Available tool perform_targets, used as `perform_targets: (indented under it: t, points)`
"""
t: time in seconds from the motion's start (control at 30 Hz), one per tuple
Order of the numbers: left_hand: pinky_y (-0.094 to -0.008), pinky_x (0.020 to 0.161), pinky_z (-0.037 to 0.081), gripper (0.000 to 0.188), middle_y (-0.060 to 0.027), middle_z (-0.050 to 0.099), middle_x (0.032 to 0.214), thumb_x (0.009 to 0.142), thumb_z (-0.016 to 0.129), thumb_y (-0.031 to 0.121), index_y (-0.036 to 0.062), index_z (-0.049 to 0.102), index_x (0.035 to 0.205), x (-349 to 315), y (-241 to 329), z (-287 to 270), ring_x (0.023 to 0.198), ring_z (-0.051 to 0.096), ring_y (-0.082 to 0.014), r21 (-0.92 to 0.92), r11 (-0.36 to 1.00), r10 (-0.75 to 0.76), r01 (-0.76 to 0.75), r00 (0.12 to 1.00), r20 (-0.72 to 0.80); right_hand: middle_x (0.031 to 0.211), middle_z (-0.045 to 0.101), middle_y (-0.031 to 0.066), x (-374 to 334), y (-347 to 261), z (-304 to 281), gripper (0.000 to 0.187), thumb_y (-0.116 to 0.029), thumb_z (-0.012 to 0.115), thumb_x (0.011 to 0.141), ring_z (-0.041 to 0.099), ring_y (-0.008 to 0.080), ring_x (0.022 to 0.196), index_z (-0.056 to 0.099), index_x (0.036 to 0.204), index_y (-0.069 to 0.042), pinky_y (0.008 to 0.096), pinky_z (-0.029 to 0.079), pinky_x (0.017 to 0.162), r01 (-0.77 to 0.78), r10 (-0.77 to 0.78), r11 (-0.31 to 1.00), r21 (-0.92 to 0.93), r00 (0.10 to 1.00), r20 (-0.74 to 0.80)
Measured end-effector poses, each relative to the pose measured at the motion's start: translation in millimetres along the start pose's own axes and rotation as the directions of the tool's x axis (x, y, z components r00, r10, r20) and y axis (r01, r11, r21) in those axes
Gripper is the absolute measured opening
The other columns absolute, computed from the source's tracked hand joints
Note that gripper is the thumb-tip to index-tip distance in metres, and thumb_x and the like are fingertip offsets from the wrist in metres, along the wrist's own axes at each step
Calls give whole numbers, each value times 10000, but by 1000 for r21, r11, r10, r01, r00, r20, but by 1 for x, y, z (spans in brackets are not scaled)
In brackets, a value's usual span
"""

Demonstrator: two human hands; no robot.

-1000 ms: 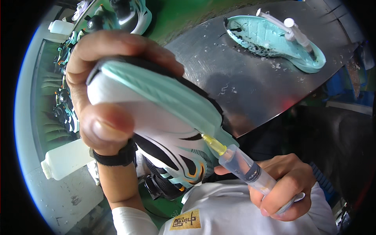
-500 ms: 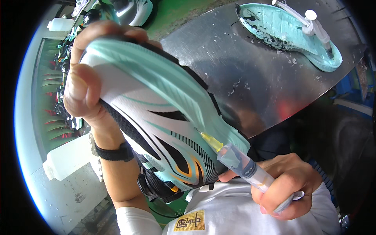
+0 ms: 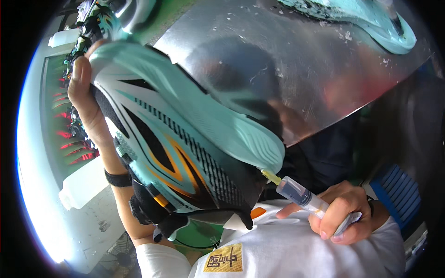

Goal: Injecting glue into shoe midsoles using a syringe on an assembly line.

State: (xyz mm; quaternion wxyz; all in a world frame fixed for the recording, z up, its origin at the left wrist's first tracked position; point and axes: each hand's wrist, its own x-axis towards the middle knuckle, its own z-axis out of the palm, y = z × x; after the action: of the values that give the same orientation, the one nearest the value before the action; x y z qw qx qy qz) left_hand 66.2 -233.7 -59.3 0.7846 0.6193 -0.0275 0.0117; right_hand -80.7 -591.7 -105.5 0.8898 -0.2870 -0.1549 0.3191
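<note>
A running shoe (image 3: 160,134) in white, mint, black and orange hangs tilted before me, its mint foam midsole facing up and right. My left hand (image 3: 85,95) is closed around its toe end, with part of the fingers hidden behind the shoe. Low on the right, my right hand (image 3: 340,211) grips a clear syringe (image 3: 296,192) with a yellow needle hub. The syringe's tip is at the lower rim of the heel, where the midsole meets the dark upper. Whether the needle touches the shoe, I cannot tell.
A metal tabletop (image 3: 296,78) lies beyond the shoe. On it rests a mint sole-shaped tray (image 3: 343,11), cut by the top edge, with part of another syringe (image 3: 396,23). At left are a white bottle (image 3: 85,185) and several shoes (image 3: 99,23). A blue slatted object (image 3: 396,190) stands right.
The shoe has shifted left and turned, bringing its heel closer. The syringe tip has gone from the side of the midsole to the heel end. The tray now sits higher in view.
</note>
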Motion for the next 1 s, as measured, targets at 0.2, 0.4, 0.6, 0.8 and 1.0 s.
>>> perform_targets:
  t: [0.2,0.4,0.6,0.8,1.0]
  points:
    - [-346,835,492,479,-196,594,1026,884,459,340,-54,499,1154,-65,6,13,911,597,-261,10,992,-120,123,980,-159,713,600,95,-13,7,-18,184,-26,515,672,573,196,605,586,834,25,489,390,959,16,-14,994,112,1000,-21]
    - [-350,839,491,464,-186,586,1046,885,459,332,-45,498,1152,-102,1,34,932,590,-256,45,975,-189,219,913,-361,682,568,69,-4,20,-26,221,-104,524,690,561,152,611,575,871,14,405,402,965,-10,12,969,246,1000,-6]
    - [-353,842,491,448,-176,578,1067,885,459,323,-36,497,1151,-147,-10,41,953,582,-252,27,948,-252,319,796,-550,712,575,80,7,33,-33,181,-75,519,689,558,194,619,565,846,2,434,414,835,70,-72,995,69,997,36]
    - [-388,883,476,402,-129,513,1166,816,552,162,36,444,1183,-194,1,30,1029,544,-242,246,895,-105,372,711,-695,779,571,91,7,40,-34,211,-101,506,677,553,239,645,560,860,-10,314,446,616,181,-168,976,-121,979,114]
    - [-419,963,412,552,-71,479,1251,756,616,72,88,409,1268,-227,1,36,1118,502,-251,-86,881,-372,465,569,-734,737,566,89,4,40,-37,209,-79,507,658,545,248,635,559,851,-20,305,443,594,199,-183,968,-150,976,116]
